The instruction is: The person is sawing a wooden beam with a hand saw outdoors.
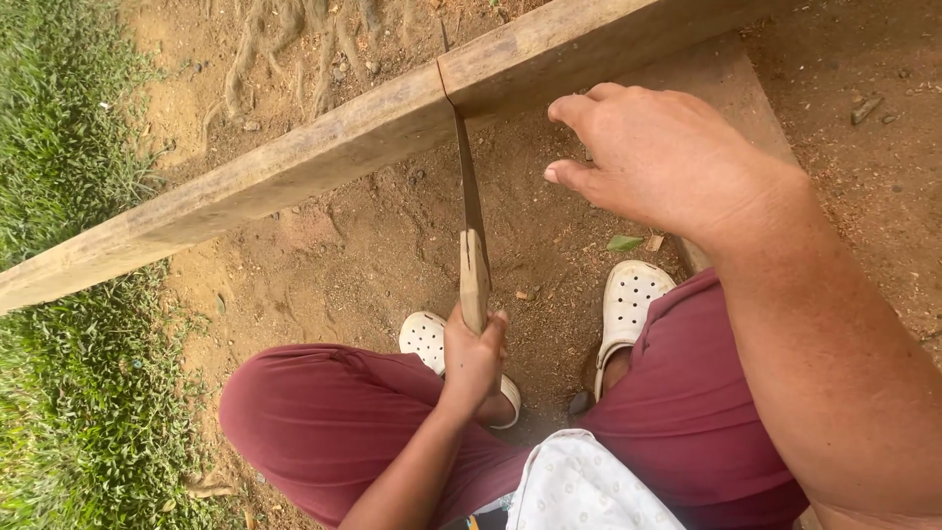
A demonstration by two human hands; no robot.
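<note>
1. Wooden plank (294,167) runs slantwise above bare soil (373,245), with a saw (471,211) standing in a cut in its top edge
2. Left hand (474,358) has its grip wrapped tight round the saw's pale wooden handle (474,280), fingers pressed together about it
3. From that grip the thin blade rises straight up to the plank, meeting it at the cut
4. Right hand (662,157) hovers up and right of the left grip, its fingers loosely spread and curved, holding nothing; whether it touches the plank I cannot tell
5. White clogs (628,304) sit on the soil on either side of the left grip, with maroon trousers (324,422) below it
6. Grass (69,393) lies far left of both hands
</note>
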